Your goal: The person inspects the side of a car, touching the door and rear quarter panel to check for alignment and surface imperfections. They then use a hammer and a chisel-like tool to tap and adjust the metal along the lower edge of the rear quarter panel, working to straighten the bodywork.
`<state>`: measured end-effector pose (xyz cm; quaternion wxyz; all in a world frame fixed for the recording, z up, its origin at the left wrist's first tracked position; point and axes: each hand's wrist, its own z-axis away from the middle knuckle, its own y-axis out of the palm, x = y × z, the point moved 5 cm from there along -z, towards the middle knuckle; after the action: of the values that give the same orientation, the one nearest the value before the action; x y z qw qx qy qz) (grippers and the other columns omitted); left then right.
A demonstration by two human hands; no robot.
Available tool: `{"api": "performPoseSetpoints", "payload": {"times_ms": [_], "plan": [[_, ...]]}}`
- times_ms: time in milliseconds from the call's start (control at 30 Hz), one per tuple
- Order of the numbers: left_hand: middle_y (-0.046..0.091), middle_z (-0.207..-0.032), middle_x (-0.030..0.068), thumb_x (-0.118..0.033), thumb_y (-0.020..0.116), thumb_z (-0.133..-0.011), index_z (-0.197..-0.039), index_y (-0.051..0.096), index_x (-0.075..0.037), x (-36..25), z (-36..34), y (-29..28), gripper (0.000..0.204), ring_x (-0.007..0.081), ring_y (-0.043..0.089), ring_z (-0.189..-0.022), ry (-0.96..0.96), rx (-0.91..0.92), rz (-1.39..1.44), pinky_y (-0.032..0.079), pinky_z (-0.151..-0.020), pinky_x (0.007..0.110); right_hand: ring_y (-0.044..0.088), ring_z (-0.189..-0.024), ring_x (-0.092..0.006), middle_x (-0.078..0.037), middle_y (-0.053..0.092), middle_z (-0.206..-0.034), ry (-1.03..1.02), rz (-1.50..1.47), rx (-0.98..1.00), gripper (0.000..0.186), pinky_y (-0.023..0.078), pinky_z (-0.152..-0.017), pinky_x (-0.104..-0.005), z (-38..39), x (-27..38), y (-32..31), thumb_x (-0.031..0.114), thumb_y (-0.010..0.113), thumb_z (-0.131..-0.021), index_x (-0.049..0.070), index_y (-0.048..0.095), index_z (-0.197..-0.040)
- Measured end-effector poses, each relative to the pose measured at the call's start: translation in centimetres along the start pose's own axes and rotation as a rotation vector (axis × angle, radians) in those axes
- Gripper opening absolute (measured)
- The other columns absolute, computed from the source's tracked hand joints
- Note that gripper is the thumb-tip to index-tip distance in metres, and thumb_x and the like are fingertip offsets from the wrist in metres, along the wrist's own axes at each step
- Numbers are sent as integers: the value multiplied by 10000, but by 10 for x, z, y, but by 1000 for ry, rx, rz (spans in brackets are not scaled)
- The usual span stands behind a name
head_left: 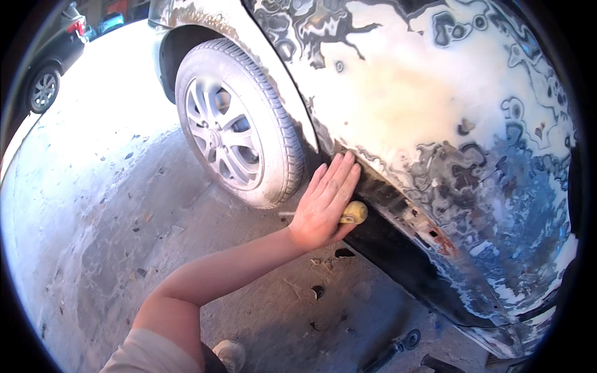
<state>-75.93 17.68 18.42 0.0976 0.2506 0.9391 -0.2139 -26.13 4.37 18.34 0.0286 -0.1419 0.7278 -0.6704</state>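
Note:
My left hand [328,199] reaches in from the lower left, its fingers stretched out and laid against the lower edge of a car door [398,93]. Between its thumb and palm sits a yellow-handled tool [354,212]. A thin shaft pokes out on the wrist side, so it looks like a screwdriver, but most of it is hidden by the hand. The door is patchy with white and cream filler, sanded rings and bare metal. Below the fingertips runs a dark sill [398,255] with a rusty spot. My right hand is out of view.
The car's dusty wheel [239,124] stands just left of the hand. Small dark fragments [318,291] lie on the concrete floor [124,248]. A dark long-handled tool [392,351] lies at the bottom. A shoe [230,355] shows below my arm. Another dark car [53,62] is parked far left.

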Motion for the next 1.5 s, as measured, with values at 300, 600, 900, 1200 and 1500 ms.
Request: {"api": "performPoseSetpoints", "payload": {"times_ms": [300,600,900,1200,1500], "plan": [[88,-1517,371,-111,704,-657,-1467,130,116,-6,-5,6,1019,505,96,-1429,-80,-35,14,144,-1137,569,530,-605,-199,-114,574,-646,327,-422,82,391,421,-538,-394,-12,17,-7,325,550,-933,-48,626,-842],[-10,-1523,373,-58,629,-706,-1476,87,103,-26,-13,12,955,517,-2,-1430,-140,-130,150,83,-1146,554,626,-719,-289,-173,645,-746,295,-293,132,460,472,-649,-424,-20,36,-18,403,519,-929,-32,651,-998],[-46,-1527,369,-30,594,-697,-1484,73,89,-47,-31,12,951,514,-55,-1431,-113,-136,162,52,-1143,557,638,-924,-288,-188,671,-987,298,-425,192,481,486,-802,-412,-11,7,-5,383,494,-957,-31,598,-1179],[22,-1532,361,-200,605,-796,-1477,84,110,-66,-58,5,912,535,10,-1423,-79,-83,210,91,-1121,598,534,-1176,-314,-229,589,-1227,341,-292,282,528,406,-984,-391,-23,3,16,366,510,-961,-43,526,-1294],[73,-1534,332,-63,682,-699,-1473,136,96,-89,-99,-16,961,537,110,-1408,-13,-40,190,217,-1113,570,543,-1160,-369,-244,605,-1191,341,-263,328,505,413,-983,-413,-42,43,16,370,585,-925,-44,578,-1213]]}}
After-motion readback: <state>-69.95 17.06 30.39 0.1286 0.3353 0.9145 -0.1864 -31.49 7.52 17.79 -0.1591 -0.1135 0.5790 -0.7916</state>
